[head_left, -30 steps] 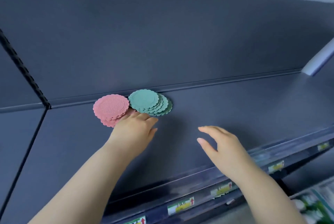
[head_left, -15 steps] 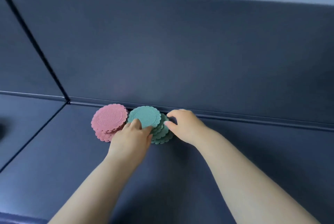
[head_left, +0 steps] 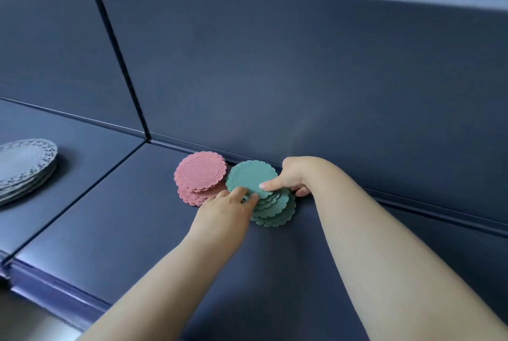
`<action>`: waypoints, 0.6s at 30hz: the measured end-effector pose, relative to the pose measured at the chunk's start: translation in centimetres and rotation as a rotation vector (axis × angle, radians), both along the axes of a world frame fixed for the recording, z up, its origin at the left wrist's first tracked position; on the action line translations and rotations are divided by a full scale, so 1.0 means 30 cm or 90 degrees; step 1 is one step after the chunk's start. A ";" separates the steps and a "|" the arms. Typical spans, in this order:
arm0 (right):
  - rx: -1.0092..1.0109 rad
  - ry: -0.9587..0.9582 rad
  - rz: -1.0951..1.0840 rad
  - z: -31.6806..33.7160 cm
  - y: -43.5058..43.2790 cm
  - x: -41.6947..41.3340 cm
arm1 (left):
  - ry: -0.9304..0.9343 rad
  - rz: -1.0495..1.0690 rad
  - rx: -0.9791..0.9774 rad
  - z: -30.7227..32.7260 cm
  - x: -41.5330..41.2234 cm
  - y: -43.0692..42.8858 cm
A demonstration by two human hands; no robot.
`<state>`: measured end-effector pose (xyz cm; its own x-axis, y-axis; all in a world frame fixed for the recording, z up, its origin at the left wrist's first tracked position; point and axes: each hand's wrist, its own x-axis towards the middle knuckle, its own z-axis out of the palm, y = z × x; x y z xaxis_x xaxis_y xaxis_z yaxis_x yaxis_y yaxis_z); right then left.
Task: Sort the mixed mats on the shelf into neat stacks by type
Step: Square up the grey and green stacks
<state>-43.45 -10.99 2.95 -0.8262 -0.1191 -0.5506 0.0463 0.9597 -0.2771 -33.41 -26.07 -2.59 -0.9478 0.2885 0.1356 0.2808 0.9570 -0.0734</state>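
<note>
Matt ribbed green mats, perhaps silicone, on a smooth painted-metal shelf.

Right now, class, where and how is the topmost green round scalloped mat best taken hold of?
Pinch the topmost green mat at its right rim, thumb above, fingers beneath, coming from the right: it lies thin and flat, and the pink scalloped stack crowds its left side.

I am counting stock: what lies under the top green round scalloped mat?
Under the top green mat lie more green scalloped mats, fanned out. The left hand and right hand cover part, so their count is hidden.
</note>
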 end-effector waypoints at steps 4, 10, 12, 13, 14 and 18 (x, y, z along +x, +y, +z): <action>-0.082 -0.006 -0.069 -0.044 0.011 0.002 | -0.025 -0.025 0.084 -0.018 -0.014 -0.038; -0.347 0.035 -0.245 -0.097 0.052 0.103 | 0.010 0.019 0.381 0.004 -0.034 -0.058; -0.403 0.061 -0.275 -0.099 0.076 0.160 | -0.015 0.072 0.443 0.015 -0.048 -0.047; -0.428 0.080 -0.285 -0.099 0.088 0.188 | -0.034 0.079 0.475 0.016 -0.056 -0.039; -0.452 0.100 -0.292 -0.097 0.099 0.217 | -0.056 0.079 0.506 0.019 -0.065 -0.030; -0.455 0.224 -0.308 -0.086 0.126 0.316 | -0.194 0.064 0.561 0.016 -0.082 0.015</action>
<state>-33.97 -7.21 0.38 -0.9798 0.0673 -0.1884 0.1982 0.4541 -0.8686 -35.86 -25.61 -2.10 -0.9934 0.1148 0.0076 0.0813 0.6533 0.7527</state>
